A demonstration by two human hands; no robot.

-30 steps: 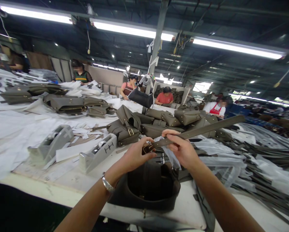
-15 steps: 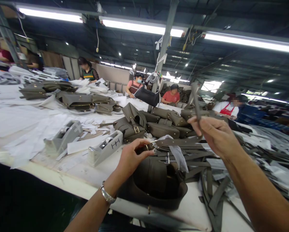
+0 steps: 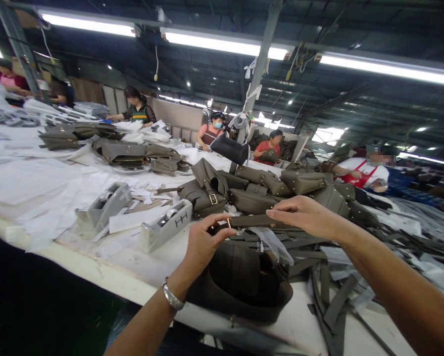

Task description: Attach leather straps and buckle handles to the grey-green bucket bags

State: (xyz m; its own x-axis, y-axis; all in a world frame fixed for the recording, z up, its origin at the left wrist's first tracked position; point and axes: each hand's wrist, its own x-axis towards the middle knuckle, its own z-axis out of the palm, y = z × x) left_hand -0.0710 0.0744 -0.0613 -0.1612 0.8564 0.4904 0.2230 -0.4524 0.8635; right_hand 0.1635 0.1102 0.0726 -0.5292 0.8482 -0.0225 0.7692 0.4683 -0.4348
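Observation:
My left hand (image 3: 201, 244) pinches a gold buckle (image 3: 229, 223) and the strap end behind it between thumb and fingers. From the buckle a dark olive strap (image 3: 249, 221) runs right, nearly level, into my right hand (image 3: 305, 216), whose fingers are closed on it. The strap's far end is hidden behind that hand. Below both hands, an open olive bag (image 3: 261, 311) rests at the front edge of the table (image 3: 303, 316), its mouth facing up. A piece of clear plastic (image 3: 273, 244) lies just behind the bag.
Two grey tape dispensers (image 3: 166, 227) (image 3: 103, 207) stand to the left among paper scraps. Finished-looking olive bags (image 3: 251, 200) are heaped behind my hands. Loose straps (image 3: 331, 306) lie at the right. Several people work across the table, one in a red apron (image 3: 359, 175).
My right hand has come down and slightly left along the strap, which no longer sticks up above it and now lies flatter. My left hand keeps hold of the buckle.

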